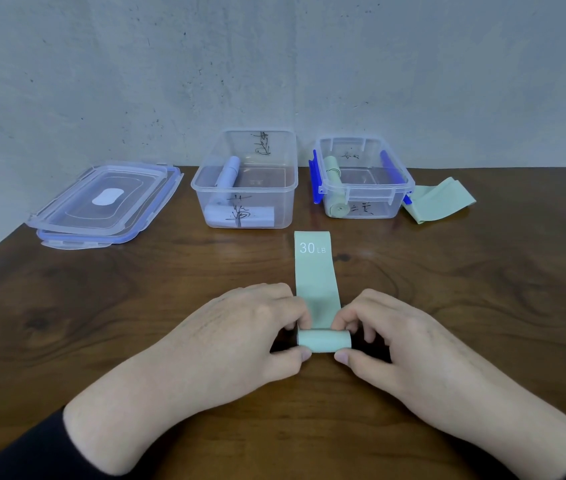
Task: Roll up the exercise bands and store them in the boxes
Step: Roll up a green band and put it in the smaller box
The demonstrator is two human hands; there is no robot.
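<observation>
We are partway through rolling a green band [317, 271] marked 30 LB, which lies flat on the wooden table [101, 306] pointing away from us toward the boxes. Our left hand [240, 327] and right hand [403, 334] each pinch one end of the started roll [324, 341] between thumb and curled fingers, so both grips are closed on the band with only a short turn wound so far. Most of its length is still unrolled. We judge the next move calls for turning the roll forward evenly, keeping both edges square so it does not cone to one side. Then it should go into the box with blue clips [364, 181], which already holds green rolls; the plain clear box [245, 188] holds pale lilac ones. Another green band [439, 200] lies loose just right of the clipped box, and two lids [105, 202] sit stacked at the left.
</observation>
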